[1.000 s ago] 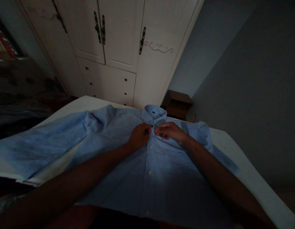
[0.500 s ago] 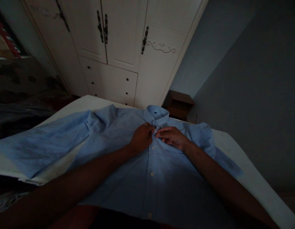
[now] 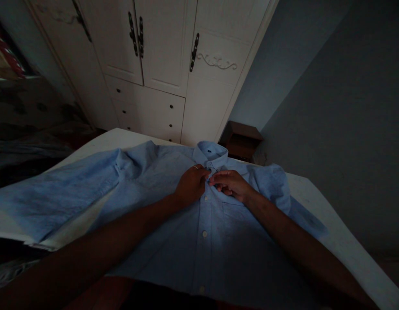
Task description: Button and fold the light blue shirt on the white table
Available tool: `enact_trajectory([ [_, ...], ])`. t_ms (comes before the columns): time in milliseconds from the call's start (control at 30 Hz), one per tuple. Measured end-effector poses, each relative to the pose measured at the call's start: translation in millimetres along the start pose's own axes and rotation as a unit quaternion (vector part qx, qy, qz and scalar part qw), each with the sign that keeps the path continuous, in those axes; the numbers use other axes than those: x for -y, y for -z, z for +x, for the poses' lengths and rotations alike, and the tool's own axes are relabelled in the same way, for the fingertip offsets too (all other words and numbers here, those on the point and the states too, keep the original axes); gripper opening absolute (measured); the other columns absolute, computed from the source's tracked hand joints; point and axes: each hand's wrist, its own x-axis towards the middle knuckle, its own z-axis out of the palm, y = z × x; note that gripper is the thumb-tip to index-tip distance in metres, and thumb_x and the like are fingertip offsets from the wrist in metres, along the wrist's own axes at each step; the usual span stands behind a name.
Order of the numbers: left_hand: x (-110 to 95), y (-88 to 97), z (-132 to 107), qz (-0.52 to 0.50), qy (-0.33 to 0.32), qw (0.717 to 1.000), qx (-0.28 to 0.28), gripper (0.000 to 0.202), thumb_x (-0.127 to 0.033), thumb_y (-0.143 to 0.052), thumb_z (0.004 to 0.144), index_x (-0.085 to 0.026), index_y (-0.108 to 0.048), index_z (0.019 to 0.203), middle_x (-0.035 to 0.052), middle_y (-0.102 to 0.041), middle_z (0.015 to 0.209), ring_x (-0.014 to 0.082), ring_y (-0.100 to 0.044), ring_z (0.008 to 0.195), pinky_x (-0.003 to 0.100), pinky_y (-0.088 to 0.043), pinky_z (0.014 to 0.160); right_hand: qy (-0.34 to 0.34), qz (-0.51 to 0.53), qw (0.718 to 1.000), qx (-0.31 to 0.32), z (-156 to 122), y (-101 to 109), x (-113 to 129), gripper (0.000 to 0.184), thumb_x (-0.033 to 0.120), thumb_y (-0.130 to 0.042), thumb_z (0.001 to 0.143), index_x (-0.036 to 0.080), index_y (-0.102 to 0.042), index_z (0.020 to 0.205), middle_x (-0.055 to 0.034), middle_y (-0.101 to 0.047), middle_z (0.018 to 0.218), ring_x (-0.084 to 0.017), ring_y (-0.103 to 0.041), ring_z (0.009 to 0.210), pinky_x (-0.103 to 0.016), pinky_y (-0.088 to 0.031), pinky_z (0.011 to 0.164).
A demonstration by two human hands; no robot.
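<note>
A light blue button-up shirt [image 3: 167, 241] lies face up and spread out, its collar [image 3: 219, 160] at the far side. Just below the collar, my left hand [image 3: 192, 184] pinches the shirt's front placket; a ring shows on one finger. From the other side my right hand [image 3: 231, 184] meets it, thumb and finger closed on the same edge and the other fingers curled loosely. The button between the fingertips is hidden. Further down the placket several white buttons [image 3: 204, 234] show in a line. A chest pocket sits below my right hand.
The shirt rests on a white table [image 3: 311, 193]. Beyond it stands a white wardrobe [image 3: 163, 51] with dark handles and drawers. A brown wooden cabinet [image 3: 244, 133] is behind the table at right, near a grey wall. Dark cloth lies at left.
The view has shifted very slightly. Both hands stay at the placket below the collar, with only small finger movement.
</note>
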Motion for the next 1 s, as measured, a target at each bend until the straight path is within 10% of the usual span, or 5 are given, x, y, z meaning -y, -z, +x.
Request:
enact_trajectory([
  [633,-1.9,14.3,5.8,0.015,0.02,1.0,-0.003,0.024,-0.02,-0.059,0.079,-0.016,-0.067,0.101,0.0072,-0.067,0.098,0.0163,-0.063,0.08,0.03,-0.051,0.079,0.025,-0.019,0.999,-0.029,0.5,-1.2,-3.9,0.024,0.03,-0.08,0.054,0.013,-0.072,0.068,-0.0054,-0.07,0.066,-0.005,-0.048,0.042,-0.015,-0.019,0.031],
  [1000,-3.9,24.6,11.7,0.047,0.047,0.996,0.056,0.015,-0.023,-0.056,0.082,-0.019,-0.07,0.078,0.0028,-0.072,0.079,0.0159,-0.063,0.073,0.027,-0.048,0.074,0.045,-0.009,0.998,-0.039,-4.1,-6.3,-5.6,0.021,0.029,-0.077,0.052,0.015,-0.071,0.067,-0.0053,-0.07,0.066,-0.008,-0.053,0.044,-0.015,-0.022,0.031],
])
